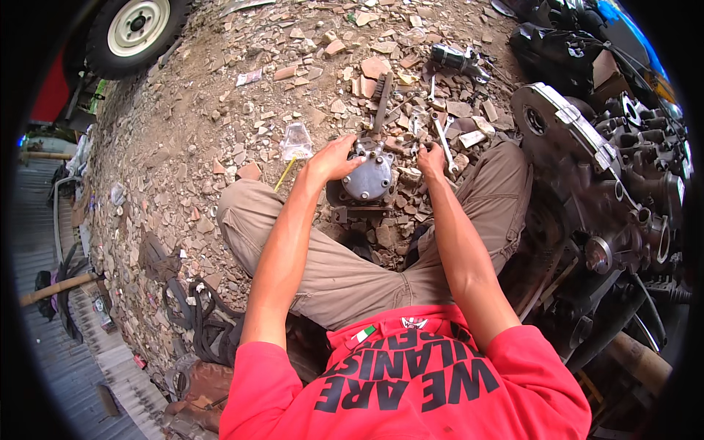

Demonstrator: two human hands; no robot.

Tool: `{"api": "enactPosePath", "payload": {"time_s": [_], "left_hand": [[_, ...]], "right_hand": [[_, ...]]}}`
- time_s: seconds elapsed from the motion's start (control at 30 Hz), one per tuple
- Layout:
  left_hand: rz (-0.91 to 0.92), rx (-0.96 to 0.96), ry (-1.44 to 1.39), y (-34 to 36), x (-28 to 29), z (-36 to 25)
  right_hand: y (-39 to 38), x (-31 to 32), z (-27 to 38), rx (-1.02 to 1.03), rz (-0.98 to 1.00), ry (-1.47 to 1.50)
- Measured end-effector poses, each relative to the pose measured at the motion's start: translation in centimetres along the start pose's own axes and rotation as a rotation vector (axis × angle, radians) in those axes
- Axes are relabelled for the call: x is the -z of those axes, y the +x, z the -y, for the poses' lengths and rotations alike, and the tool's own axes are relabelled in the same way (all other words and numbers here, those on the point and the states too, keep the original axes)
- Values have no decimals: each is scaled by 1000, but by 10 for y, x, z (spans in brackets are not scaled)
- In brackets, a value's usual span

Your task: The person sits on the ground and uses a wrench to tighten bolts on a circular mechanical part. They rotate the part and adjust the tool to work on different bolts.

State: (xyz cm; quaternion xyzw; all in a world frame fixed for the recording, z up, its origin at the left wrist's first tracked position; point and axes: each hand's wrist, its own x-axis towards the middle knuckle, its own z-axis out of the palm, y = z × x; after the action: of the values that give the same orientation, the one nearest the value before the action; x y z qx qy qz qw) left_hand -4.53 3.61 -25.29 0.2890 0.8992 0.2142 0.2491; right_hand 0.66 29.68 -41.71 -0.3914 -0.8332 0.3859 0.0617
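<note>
A round silver metal pump housing (367,183) with bolts and fittings sits on a dark bracket between my legs. My left hand (334,157) rests against its upper left, fingers curled onto the fittings. Right of the housing, my right hand (430,158) is closed at the fingertips, on what is too small to make out. Beyond the housing lies a dark-bristled brush (380,103). A spanner (442,137) lies just past my right hand. A clear plastic piece (296,138) with a thin yellow item (284,174) lies to the left.
Broken tile and rubble cover the ground. A dark cylindrical part (455,60) lies farther back. Large engine parts (565,122) crowd my right. A spare wheel (138,31) is at the upper left; corrugated sheet (45,352), poles (66,290) and hoses (176,304) lie along the left.
</note>
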Motion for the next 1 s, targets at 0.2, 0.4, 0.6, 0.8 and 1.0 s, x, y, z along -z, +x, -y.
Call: {"api": "enactPosePath", "payload": {"time_s": [0.2,0.4,0.6,0.8,1.0], "left_hand": [[13,27,-8,-5,1,9],[32,33,-14,-3,4,2],[-25,28,-24,-5,-3,8],[-43,42,-58,-14,-2,7],[-1,100,-52,-18,-9,17]], "right_hand": [[-48,11,57,212,40,322],[-27,0,30,154,162,-27],[31,-14,-8,-147,544,-337],[37,-35,-13,-34,362,-201],[40,-37,-12,-109,222,-146]]}}
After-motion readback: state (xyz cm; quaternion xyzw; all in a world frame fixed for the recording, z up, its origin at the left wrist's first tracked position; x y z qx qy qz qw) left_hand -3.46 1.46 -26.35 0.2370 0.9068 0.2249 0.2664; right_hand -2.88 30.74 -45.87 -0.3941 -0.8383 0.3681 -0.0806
